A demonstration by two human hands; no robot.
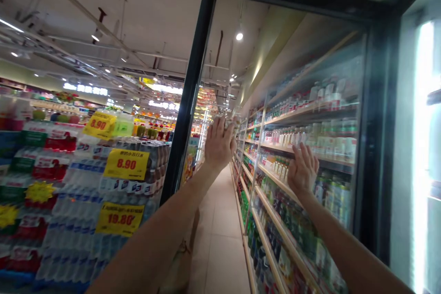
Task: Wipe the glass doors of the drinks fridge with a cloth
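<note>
A glass cooler door (275, 78) with a black frame stands swung out in front of me. My left hand (218, 143) lies flat against the glass, fingers up and together, holding nothing. My right hand (303, 169) also rests on the glass, further right and lower, fingers spread and empty. Through the glass I see the shop aisle and long shelves of bottled drinks (303, 124).
On the left stands a stack of bottled water packs (103, 202) with yellow price signs (126, 164). A tiled aisle floor (220, 239) runs ahead between the stack and the shelves. The lit cooler interior (423, 147) is at the far right.
</note>
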